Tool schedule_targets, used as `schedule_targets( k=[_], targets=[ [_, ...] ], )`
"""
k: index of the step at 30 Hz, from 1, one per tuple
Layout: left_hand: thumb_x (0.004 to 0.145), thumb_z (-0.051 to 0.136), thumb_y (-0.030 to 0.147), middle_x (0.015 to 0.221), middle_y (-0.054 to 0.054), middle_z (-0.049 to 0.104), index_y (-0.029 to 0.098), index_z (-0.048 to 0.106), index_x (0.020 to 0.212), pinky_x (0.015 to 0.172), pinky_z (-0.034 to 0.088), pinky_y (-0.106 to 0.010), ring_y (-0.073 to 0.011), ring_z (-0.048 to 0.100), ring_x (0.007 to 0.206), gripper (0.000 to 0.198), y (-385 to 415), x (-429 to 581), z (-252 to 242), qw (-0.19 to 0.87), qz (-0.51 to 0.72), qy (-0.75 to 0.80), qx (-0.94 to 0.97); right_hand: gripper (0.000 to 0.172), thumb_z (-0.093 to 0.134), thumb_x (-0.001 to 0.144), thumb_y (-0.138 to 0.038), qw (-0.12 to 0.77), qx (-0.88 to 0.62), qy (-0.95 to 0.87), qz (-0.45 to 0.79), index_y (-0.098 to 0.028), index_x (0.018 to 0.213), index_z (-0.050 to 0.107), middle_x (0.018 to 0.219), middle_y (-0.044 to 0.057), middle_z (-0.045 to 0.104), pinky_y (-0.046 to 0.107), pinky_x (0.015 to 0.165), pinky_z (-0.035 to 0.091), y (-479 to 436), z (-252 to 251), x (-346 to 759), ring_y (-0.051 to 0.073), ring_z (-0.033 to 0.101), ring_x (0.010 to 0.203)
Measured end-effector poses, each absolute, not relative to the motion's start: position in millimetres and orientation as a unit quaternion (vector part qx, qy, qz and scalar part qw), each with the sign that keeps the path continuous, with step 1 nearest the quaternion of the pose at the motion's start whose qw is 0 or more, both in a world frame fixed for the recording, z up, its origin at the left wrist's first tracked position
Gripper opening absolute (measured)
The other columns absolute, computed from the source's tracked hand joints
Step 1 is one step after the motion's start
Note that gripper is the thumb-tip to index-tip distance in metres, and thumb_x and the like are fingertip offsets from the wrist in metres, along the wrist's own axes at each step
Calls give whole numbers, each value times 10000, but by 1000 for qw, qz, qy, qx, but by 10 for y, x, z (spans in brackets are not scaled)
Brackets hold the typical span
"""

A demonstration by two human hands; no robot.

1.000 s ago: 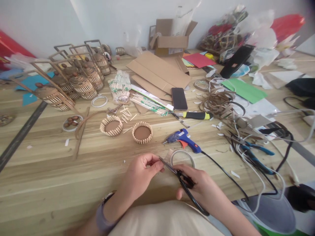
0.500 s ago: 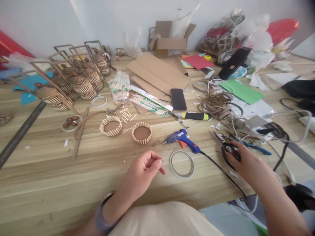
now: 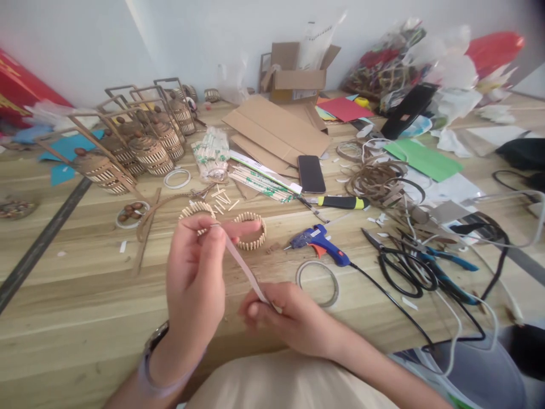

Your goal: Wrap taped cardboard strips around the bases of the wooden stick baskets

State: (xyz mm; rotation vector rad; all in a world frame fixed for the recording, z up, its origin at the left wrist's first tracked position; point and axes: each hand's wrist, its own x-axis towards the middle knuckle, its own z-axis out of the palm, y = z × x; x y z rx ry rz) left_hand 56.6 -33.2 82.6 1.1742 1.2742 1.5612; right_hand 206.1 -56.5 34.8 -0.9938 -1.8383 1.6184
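- The left hand was raised over the middle of the worktop, its thumb and fingers pinching the upper end of a pale strip, its index finger stretched out to the right
- The right hand, closer to the near edge, had the strip's lower end between thumb and fingers
- The strip slanted between the two hands, above the wood
- The first stick ring was partly hidden by the left hand; the index finger crossed in front of the second stick ring, and whether it touched could not be told
- The tape roll lay just beyond the right hand, leaving little room there
- Past it sat the glue gun, nozzle pointing left, cord running down to the near edge
- The scissors and pliers crowded the wood toward the right edge
- Open room stretched from the left wrist toward the left edge
- Toward the far edge lay the cutter knife, phone and cardboard, with lidded baskets toward the far left corner
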Motion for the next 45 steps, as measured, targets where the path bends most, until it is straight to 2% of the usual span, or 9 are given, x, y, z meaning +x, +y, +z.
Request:
schedule_targets(
  k=[3,7,11,15,27,32,34,39,45],
  targets=[
    [907,546,315,850,24,720,251,530,873,804,482,-289,-182,655,926,75,-334,374,708,378,591,547,457,462,458,961,-552,174,-393,-659,617,-160,928,700,551,-36,582,214,508,417,-509,321,2375,103,537,478],
    [840,584,365,639,47,535,225,565,760,571,394,-244,-140,506,622,162,-436,213,484,446,372,628,519,409,477,972,-492,172,-490,-738,431,-172,1030,723,893,72,735,301,738,480,-304,295,2746,206,651,832],
    [851,520,395,639,44,500,219,535,758,576,373,-253,-147,478,614,200,-543,274,303,544,239,583,554,206,558,954,-259,109,-563,-808,137,-193,1062,721,1067,98,715,381,895,408,-29,172,2586,268,563,1022],
    [842,506,385,685,26,539,216,523,745,630,387,-266,-165,513,680,196,-595,312,245,557,223,566,565,153,571,935,-194,26,-511,-858,47,-209,970,719,1071,95,686,365,830,374,156,-5,2296,271,515,1030],
    [840,535,411,655,21,559,216,562,706,571,366,-253,-168,517,636,238,-578,220,164,541,216,565,585,186,478,965,-170,40,-552,-833,-1,-196,955,662,888,65,706,377,885,321,18,168,2499,223,572,902],
    [813,545,384,631,25,570,212,575,694,558,368,-251,-162,513,602,211,-580,192,97,547,229,562,577,294,461,974,-288,139,-742,-634,-169,-155,1072,705,1229,205,634,526,903,360,-257,434,3005,391,532,1115],
    [800,544,365,629,26,588,211,580,704,544,372,-247,-158,519,588,185,-579,215,87,549,242,573,558,313,468,977,-330,189,-718,-658,-127,-184,1137,694,1274,188,624,522,916,397,-387,489,2925,373,546,1144],
    [775,541,366,667,8,641,209,600,731,583,432,-255,-169,578,628,174,-578,289,111,548,307,576,523,198,638,904,-375,211,-533,-781,249,-229,1021,702,904,45,753,340,820,475,-582,397,2179,217,675,879],
    [750,538,369,642,0,626,200,597,705,561,425,-246,-154,551,603,184,-601,301,163,552,339,579,495,193,523,931,-217,221,-498,-754,366,-203,761,615,728,-7,692,265,676,430,-521,257,1907,143,610,697]
  ],
)
